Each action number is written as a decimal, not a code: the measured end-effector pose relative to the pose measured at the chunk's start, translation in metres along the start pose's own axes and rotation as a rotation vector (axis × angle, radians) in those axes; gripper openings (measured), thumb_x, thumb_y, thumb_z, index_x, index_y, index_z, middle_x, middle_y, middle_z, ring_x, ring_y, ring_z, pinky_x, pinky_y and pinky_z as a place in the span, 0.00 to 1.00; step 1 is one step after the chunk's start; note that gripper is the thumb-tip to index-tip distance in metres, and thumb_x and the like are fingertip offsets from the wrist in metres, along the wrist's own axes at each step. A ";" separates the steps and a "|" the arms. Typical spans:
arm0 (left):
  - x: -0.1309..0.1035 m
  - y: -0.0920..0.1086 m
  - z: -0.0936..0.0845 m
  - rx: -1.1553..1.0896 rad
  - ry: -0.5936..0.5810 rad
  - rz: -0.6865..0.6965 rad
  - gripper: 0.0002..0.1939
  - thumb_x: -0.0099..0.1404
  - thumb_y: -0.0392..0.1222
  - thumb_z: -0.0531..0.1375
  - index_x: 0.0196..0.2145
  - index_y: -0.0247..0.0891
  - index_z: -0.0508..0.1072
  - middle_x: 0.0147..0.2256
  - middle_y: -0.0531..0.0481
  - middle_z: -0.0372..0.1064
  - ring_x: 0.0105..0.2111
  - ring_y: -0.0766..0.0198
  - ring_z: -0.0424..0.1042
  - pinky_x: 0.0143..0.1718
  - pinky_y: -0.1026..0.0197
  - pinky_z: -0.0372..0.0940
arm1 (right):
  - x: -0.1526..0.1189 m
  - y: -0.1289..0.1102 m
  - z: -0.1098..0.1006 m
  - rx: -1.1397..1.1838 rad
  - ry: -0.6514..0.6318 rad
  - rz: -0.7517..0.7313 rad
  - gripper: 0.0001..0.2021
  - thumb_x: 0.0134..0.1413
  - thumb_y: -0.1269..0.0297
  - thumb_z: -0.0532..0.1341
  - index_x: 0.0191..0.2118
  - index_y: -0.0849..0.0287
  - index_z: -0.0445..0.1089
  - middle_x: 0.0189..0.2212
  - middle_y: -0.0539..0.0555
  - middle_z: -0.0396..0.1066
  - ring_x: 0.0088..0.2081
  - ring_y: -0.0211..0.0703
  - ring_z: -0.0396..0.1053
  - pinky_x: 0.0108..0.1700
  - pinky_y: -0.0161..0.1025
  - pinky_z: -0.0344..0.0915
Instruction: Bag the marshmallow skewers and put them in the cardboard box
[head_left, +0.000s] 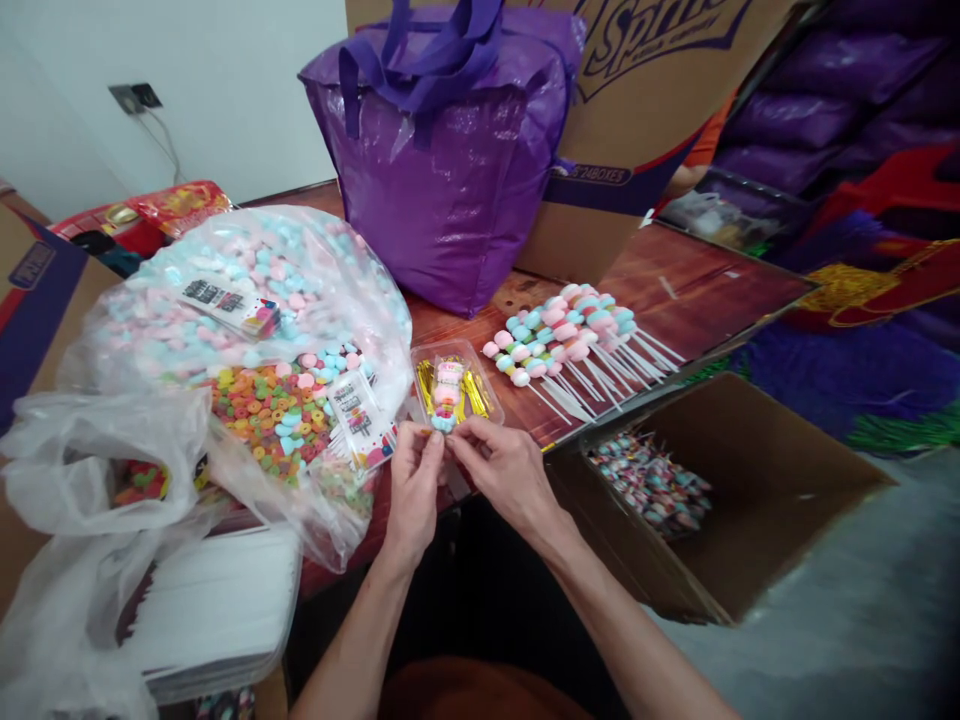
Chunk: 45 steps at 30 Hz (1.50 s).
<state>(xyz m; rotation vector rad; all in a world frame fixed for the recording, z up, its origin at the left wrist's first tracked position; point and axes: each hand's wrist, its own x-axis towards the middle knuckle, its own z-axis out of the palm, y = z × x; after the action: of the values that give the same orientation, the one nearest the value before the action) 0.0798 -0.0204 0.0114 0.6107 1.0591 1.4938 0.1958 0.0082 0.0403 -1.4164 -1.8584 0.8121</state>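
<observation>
Just past the fingertips, the candy stick (pixel 448 384) sits out in front of both hands, over the plastic tray (pixel 496 398) with its gold ties (pixel 477 396). The left hand (pixel 417 484) and the right hand (pixel 504 470) are closed in a pinch, thumbs and fingers meeting at the stick's near end; which fingertip bears on what is too small to tell. Its long axis runs away from the body, nearly straight ahead, the pink part farther out and a blue sweet by the fingers. The near edge of the table (pixel 525 405) passes beneath the hands, and an open carton (pixel 795 500) stands below that edge on the right. Bare wood shows between the tray and the purple bag (pixel 442 200) beyond, with a narrower strip towards the candy skewers (pixel 559 330) at right. On the left, the big bag of sweets (pixel 300 270) comes close beside the tray.
</observation>
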 end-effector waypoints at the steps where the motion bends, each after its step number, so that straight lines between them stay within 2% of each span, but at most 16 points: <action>1: 0.001 0.000 0.000 -0.004 -0.006 0.024 0.13 0.63 0.48 0.65 0.33 0.39 0.66 0.25 0.57 0.60 0.23 0.73 0.55 0.23 0.69 0.51 | 0.001 0.002 -0.001 0.003 -0.019 -0.016 0.08 0.59 0.63 0.60 0.30 0.56 0.73 0.25 0.50 0.75 0.26 0.40 0.69 0.31 0.35 0.59; 7: 0.011 0.010 -0.001 -0.098 0.060 0.061 0.15 0.61 0.47 0.67 0.30 0.38 0.64 0.24 0.57 0.63 0.19 0.76 0.51 0.21 0.70 0.47 | 0.006 0.010 -0.009 0.123 -0.129 -0.050 0.08 0.60 0.67 0.58 0.31 0.57 0.73 0.25 0.48 0.73 0.28 0.39 0.68 0.33 0.35 0.59; 14: 0.013 0.016 -0.001 -0.154 0.124 0.084 0.18 0.56 0.48 0.70 0.29 0.37 0.66 0.23 0.57 0.64 0.19 0.76 0.52 0.21 0.71 0.49 | 0.011 0.009 -0.004 0.274 -0.156 -0.035 0.11 0.63 0.64 0.56 0.28 0.58 0.69 0.22 0.46 0.67 0.26 0.37 0.64 0.32 0.34 0.59; 19: 0.011 0.013 0.000 -0.160 0.079 0.046 0.17 0.57 0.48 0.70 0.30 0.37 0.66 0.24 0.56 0.65 0.19 0.77 0.53 0.20 0.71 0.48 | 0.007 0.009 0.004 0.244 -0.044 -0.005 0.15 0.65 0.60 0.53 0.25 0.56 0.60 0.21 0.46 0.62 0.23 0.36 0.59 0.27 0.33 0.54; 22: 0.011 0.011 0.000 -0.165 0.070 0.027 0.17 0.58 0.47 0.70 0.30 0.38 0.66 0.24 0.57 0.65 0.19 0.77 0.53 0.21 0.71 0.48 | 0.005 0.008 0.006 0.209 -0.017 -0.041 0.16 0.66 0.61 0.52 0.26 0.57 0.62 0.21 0.46 0.61 0.23 0.35 0.59 0.27 0.33 0.55; 26: 0.010 0.010 -0.001 -0.186 0.074 0.028 0.17 0.58 0.47 0.70 0.31 0.38 0.66 0.25 0.56 0.65 0.19 0.77 0.53 0.21 0.71 0.48 | 0.003 0.007 0.010 0.165 0.129 -0.125 0.14 0.64 0.63 0.54 0.25 0.57 0.62 0.20 0.45 0.59 0.22 0.34 0.57 0.28 0.34 0.55; 29: 0.010 0.011 -0.001 -0.199 0.082 0.033 0.17 0.58 0.47 0.69 0.31 0.38 0.65 0.25 0.56 0.65 0.19 0.77 0.53 0.21 0.71 0.48 | 0.002 0.008 0.014 0.197 0.180 -0.123 0.13 0.64 0.63 0.55 0.27 0.57 0.65 0.20 0.46 0.62 0.23 0.35 0.59 0.29 0.33 0.58; 37: 0.011 0.011 -0.003 -0.261 0.096 -0.034 0.17 0.57 0.46 0.70 0.30 0.37 0.65 0.25 0.56 0.64 0.20 0.77 0.54 0.22 0.72 0.49 | 0.000 0.009 0.020 0.362 0.162 -0.070 0.07 0.61 0.62 0.60 0.32 0.57 0.72 0.25 0.49 0.73 0.26 0.39 0.70 0.33 0.35 0.68; 45: 0.012 0.013 -0.006 -0.355 0.108 -0.122 0.17 0.53 0.42 0.72 0.29 0.36 0.66 0.24 0.56 0.66 0.20 0.77 0.54 0.21 0.73 0.49 | -0.002 0.008 0.018 0.377 0.137 -0.143 0.04 0.57 0.64 0.64 0.36 0.56 0.76 0.32 0.52 0.79 0.30 0.41 0.74 0.34 0.37 0.71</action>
<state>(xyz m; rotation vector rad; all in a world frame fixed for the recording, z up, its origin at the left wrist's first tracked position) 0.0661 -0.0093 0.0177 0.2149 0.8663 1.5713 0.1863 0.0068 0.0228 -1.0632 -1.5826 0.9125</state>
